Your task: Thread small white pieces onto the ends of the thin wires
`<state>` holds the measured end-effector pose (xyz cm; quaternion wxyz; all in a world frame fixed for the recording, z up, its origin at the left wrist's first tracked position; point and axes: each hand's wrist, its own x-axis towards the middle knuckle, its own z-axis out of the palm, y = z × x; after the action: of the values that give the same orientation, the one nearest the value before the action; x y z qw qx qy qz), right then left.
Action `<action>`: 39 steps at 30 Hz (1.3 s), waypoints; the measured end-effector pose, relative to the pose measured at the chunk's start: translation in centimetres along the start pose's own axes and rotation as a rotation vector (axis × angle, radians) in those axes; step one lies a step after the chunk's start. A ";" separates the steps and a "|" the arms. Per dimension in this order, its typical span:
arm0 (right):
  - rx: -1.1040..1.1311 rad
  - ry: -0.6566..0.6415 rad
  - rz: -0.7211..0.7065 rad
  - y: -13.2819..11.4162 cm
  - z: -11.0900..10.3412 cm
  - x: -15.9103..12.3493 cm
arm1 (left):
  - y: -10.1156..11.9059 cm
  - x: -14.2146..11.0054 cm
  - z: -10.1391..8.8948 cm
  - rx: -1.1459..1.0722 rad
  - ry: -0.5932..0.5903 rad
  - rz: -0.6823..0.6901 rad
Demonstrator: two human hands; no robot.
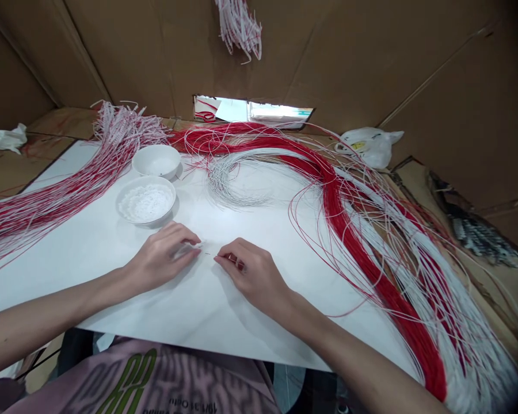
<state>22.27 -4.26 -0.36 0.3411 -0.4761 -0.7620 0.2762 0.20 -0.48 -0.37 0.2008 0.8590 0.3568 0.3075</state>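
Observation:
My left hand rests on the white sheet, fingers pinched together on something small and white that I cannot make out. My right hand faces it a few centimetres away, fingers pinched on a thin red wire whose bare tip points at the left fingertips. A white bowl of small white parts stands just beyond my left hand, and a second white bowl stands behind it.
A thick bundle of red wires curves from the back down the right side, mixed with white wires. A red-and-white wire bundle lies at the left. Cardboard walls surround the table. A plastic bag lies at the back right.

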 end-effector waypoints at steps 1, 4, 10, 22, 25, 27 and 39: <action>-0.009 0.004 0.017 0.1 -0.1 0.0 | -0.3 0.1 0.0 0.028 -0.016 -0.030; -0.022 0.019 0.053 0.1 -0.2 0.1 | -0.9 0.3 0.1 0.064 -0.055 -0.094; -0.031 0.042 0.088 -0.2 -0.3 0.2 | -0.9 0.4 0.6 0.039 -0.044 -0.128; -0.020 0.107 0.058 -0.7 -0.2 0.2 | -1.0 0.5 0.4 -0.010 -0.087 -0.140; 0.003 0.118 0.061 -0.9 -0.4 0.2 | -0.6 0.5 0.2 -0.098 -0.075 -0.242; 0.036 0.123 0.047 -1.2 -0.4 0.1 | -0.2 0.5 0.1 -0.238 -0.051 -0.359; 0.188 0.147 -0.176 -1.9 -0.3 -0.3 | 1.3 0.3 0.1 -0.896 -0.105 -0.619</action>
<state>21.61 -5.29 1.12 0.4622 -0.3923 -0.7445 0.2797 1.11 -1.10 0.40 0.6458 0.5582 0.4166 0.3128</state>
